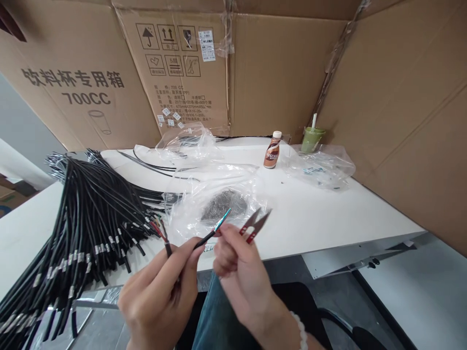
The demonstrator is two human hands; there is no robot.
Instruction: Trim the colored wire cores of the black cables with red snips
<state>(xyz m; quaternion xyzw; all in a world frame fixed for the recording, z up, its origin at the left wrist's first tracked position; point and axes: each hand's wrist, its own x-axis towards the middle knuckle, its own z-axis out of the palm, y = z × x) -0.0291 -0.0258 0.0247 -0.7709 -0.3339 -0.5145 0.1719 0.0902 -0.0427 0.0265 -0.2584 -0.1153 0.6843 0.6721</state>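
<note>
My left hand is closed around a black cable, which points up and to the right. Its stripped end shows a shiny blue tip. From the same hand rises another black cable end with red and other coloured wires fanned out. Thread snips with red handles sit in my right hand, blades apart and pointing up to the right. My right thumb and index finger are at the stripped part of the cable. Beyond the hands lies a clear plastic bag holding a heap of small dark grey pieces.
A thick bundle of black cables with white labels covers the left of the white table. Toward the back are a brown drink bottle, a green cup and more plastic bags. Cardboard walls enclose the back and right.
</note>
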